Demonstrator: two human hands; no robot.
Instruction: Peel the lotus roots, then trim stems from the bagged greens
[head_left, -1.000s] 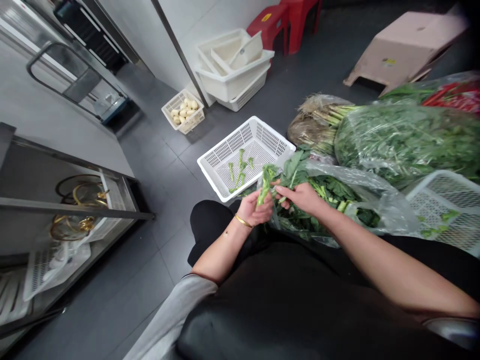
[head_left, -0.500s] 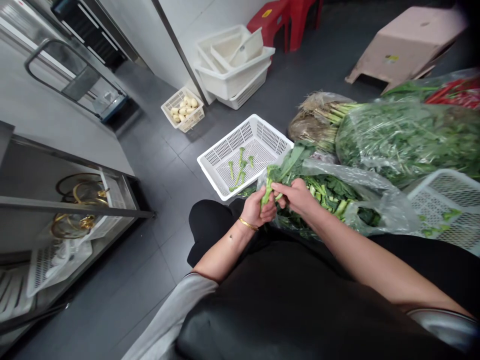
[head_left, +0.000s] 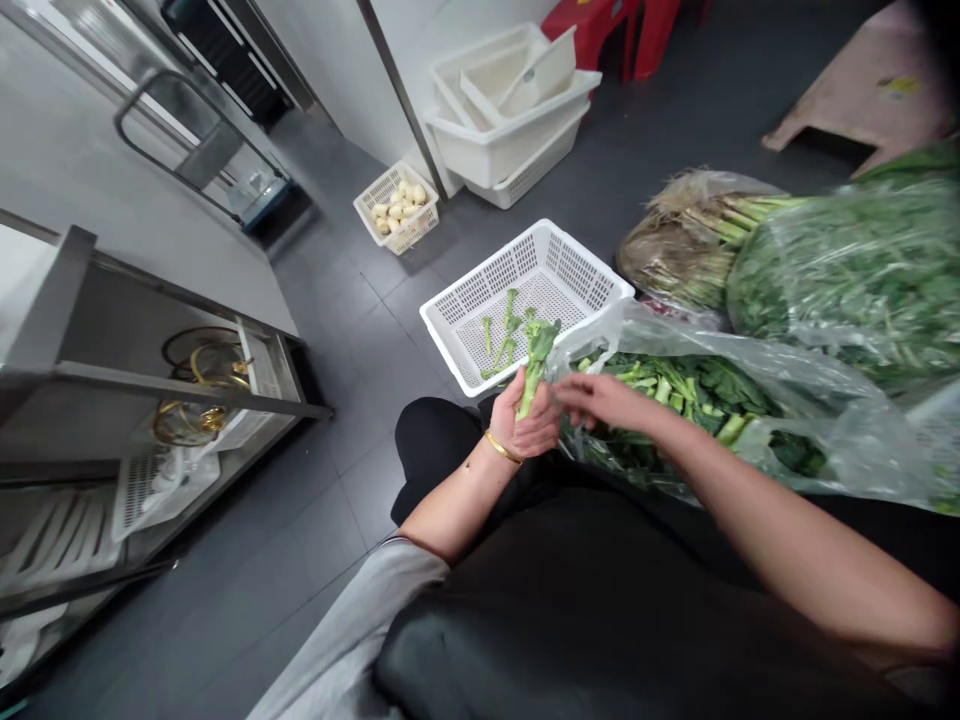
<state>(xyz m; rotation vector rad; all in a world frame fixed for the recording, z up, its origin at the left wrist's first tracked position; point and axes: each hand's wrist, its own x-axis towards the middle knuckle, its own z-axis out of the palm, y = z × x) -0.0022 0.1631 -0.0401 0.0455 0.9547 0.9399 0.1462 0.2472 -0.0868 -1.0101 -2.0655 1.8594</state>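
My left hand (head_left: 527,420) is wrapped around a Chinese broccoli stalk (head_left: 535,362), held upright with its leafy top above the fist. Just to the right, my right hand (head_left: 600,400) is apart from the stalk, its fingers stretched out and a little blurred, with nothing visible in them. Beyond the left hand lies a white perforated basket (head_left: 450,335) holding several trimmed green stalks (head_left: 510,325). Under and beside the right hand is a clear plastic bag (head_left: 817,420), its mouth spread, full of dark leaves and cut stems (head_left: 675,390).
Bagged spring onions with roots (head_left: 675,245) and a large bag of leafy greens (head_left: 847,260) lie to the right. A small basket of pale, rounded vegetables (head_left: 397,210), stacked white tubs (head_left: 510,110) and red stools (head_left: 600,30) stand farther back. A metal shelf (head_left: 187,385) is on the left.
My right hand has come off the stalk and moved right, its fingers opening. The big leaf by the stalk is gone from between the hands. The view has shifted right.
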